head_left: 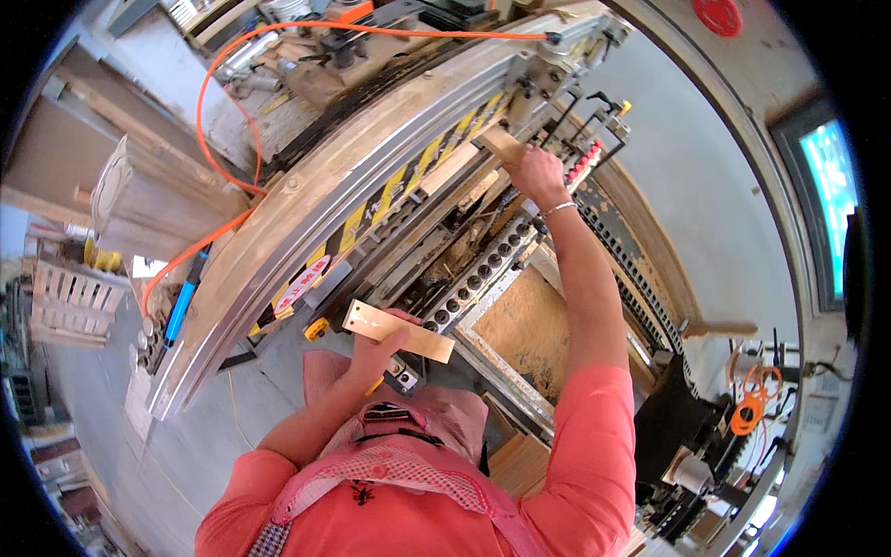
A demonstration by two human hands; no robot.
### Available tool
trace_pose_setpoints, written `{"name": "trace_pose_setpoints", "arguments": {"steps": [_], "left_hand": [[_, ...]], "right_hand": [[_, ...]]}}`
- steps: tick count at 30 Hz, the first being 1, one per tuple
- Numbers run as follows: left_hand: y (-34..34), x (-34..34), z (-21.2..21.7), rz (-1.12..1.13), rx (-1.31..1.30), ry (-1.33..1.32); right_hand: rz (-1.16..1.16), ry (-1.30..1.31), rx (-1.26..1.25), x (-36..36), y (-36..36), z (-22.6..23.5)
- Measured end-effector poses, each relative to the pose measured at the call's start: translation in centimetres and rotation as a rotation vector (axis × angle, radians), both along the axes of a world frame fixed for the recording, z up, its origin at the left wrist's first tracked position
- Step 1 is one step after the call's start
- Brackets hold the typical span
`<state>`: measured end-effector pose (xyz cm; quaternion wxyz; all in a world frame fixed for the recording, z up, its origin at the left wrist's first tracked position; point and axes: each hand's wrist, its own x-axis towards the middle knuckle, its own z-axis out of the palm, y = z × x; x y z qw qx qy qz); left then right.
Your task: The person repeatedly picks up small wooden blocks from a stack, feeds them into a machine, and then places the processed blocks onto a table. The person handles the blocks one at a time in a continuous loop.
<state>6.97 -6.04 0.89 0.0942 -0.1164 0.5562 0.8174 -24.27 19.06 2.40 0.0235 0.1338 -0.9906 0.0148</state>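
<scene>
My left hand is closed round a short, flat wooden board, held in front of my body. Two small dark holes show near the board's left end. At the far end of the machine, my right hand reaches out with its fingers closed on a second wooden piece. That piece lies by the end of a yellow-and-black striped rail; whether it rests on the machine I cannot tell. Between my hands runs a metal bar with a row of round black cups.
A long curved-looking machine beam crosses ahead, with an orange hose looped over it. Small red parts stand beyond my right hand. A lit screen hangs at the right. A sawdust-covered panel lies beside my right forearm.
</scene>
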Motion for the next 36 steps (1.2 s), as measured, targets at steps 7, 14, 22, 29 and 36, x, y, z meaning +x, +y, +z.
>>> {"name": "trace_pose_setpoints", "arguments": {"steps": [7, 14, 22, 29, 36], "left_hand": [[-1.9, 3.3, 1.4, 0.031, 0.156, -0.163], [-4.2, 7.7, 2.0, 0.158, 0.160, -0.274], [-9.6, 12.8, 2.9, 0.415, 0.028, -0.279], [-15.7, 17.6, -4.4, 0.828, 0.230, -0.194], [-33.7, 24.4, -7.7, 1.157, -0.524, -0.544]], "right_hand": [[0.045, 0.044, 0.007, -0.2, -0.2, 0.0], [0.077, 0.032, 0.125, -0.6, -0.6, -0.4], [0.113, 0.138, 0.126, 0.3, -0.7, -0.1], [0.110, 0.105, 0.117, -0.2, -1.5, 0.2], [0.046, 0.053, 0.141, -1.1, -1.5, -1.1]]}}
